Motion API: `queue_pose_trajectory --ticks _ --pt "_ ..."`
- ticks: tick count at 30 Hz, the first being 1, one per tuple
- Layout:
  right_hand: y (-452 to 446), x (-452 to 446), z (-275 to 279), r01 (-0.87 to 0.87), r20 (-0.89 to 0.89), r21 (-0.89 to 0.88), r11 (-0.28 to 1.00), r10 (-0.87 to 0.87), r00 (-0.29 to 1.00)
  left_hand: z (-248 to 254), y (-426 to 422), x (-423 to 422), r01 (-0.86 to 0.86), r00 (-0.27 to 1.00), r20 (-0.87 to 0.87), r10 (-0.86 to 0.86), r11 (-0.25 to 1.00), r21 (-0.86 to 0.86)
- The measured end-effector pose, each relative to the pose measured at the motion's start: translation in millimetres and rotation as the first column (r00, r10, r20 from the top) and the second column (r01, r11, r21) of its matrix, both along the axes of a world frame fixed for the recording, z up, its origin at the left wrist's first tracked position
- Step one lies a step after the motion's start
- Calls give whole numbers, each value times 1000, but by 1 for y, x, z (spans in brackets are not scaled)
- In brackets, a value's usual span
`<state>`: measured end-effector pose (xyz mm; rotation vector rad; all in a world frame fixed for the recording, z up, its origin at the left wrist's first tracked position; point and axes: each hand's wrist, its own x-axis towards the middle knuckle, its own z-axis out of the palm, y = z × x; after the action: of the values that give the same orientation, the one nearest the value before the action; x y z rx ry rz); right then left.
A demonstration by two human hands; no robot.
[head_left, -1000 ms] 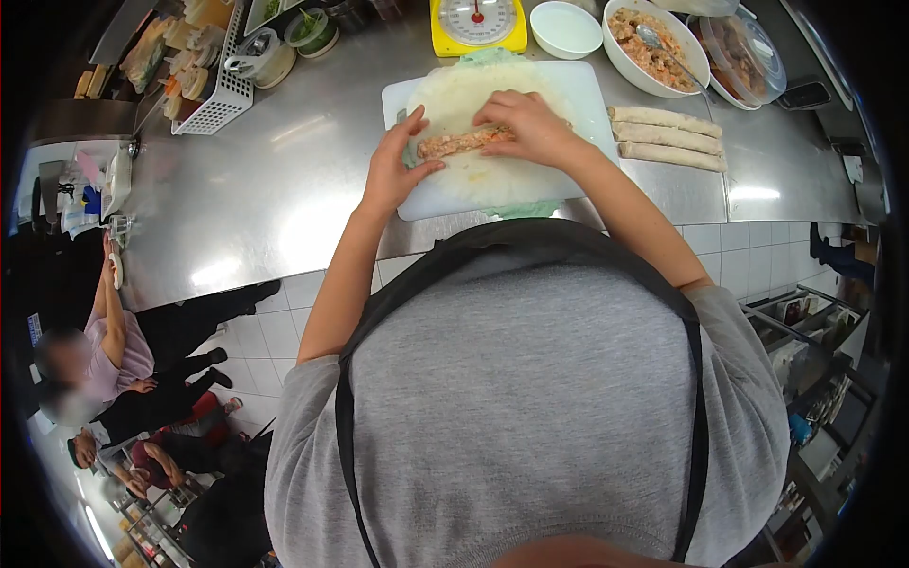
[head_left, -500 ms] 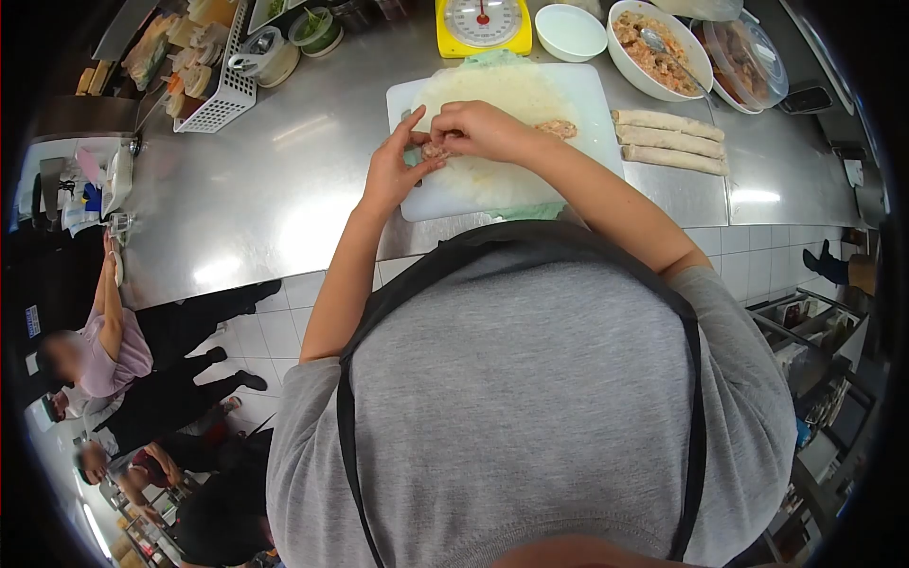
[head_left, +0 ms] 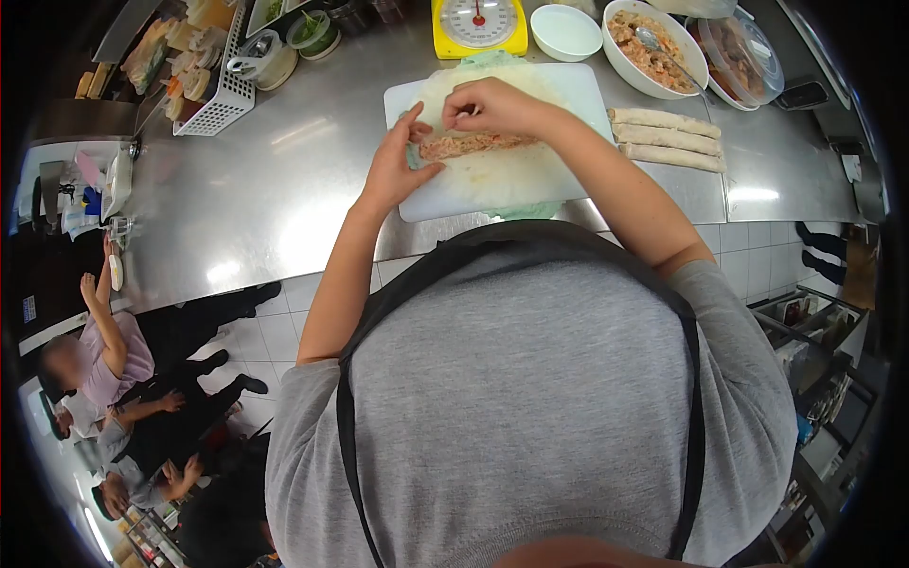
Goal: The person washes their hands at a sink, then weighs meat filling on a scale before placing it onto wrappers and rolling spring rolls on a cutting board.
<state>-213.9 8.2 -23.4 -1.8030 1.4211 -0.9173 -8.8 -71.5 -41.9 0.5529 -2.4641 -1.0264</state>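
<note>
A long strip of minced filling lies across a pale, thin wrapper sheet on a white cutting board. My left hand is at the strip's left end, thumb and fingers spread apart around it, holding nothing. Just above the strip is my right hand, its fingers curled into a pinch. Whatever may be between those fingertips is hidden. Green plastic shows from under the board's near edge.
Three rolled wrappers lie right of the board. Behind them stand a white bowl of filling with a spoon and a lidded container. A yellow scale and pale bowl sit at the back. Co-workers stand at left.
My right hand has lifted off the filling and shifted slightly right and away from me, uncovering the whole strip. My left hand stays at its left end. Co-workers at left have moved.
</note>
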Motion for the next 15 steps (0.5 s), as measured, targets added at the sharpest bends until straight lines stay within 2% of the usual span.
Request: queue_pose_trajectory --ticks 1,2,3,5,7,9,11,13,15 --pt "6 -6 4 4 -1 0 1000 -4 1000 -1 1 -2 24 999 -33 -35 961 -274" --pt "12 -11 7 -32 -63 74 997 37 997 -2 3 -6 28 999 -33 -38 961 -274" --pt "15 -13 9 -65 -121 149 987 83 989 -2 6 -12 48 998 -29 -56 973 -226" --pt "21 -5 8 -39 -163 105 994 56 985 -2 11 -21 73 997 -26 -79 982 -175" --pt "23 1 4 -16 -207 59 998 28 978 -2 13 -28 50 998 31 -58 975 217" --pt "21 7 0 30 -166 -25 999 -34 986 -5 11 -26 49 999 7 -53 965 258" --pt "18 17 -3 11 -147 -88 996 -24 989 -9 9 -23 54 999 -13 -52 952 302" --pt "14 24 -9 -4 -130 -147 989 -15 991 -2 13 -19 68 995 -84 -52 978 199" --pt "7 29 -15 -84 -261 -200 976 30 965 -5 12 -18 47 997 -68 -30 965 257"
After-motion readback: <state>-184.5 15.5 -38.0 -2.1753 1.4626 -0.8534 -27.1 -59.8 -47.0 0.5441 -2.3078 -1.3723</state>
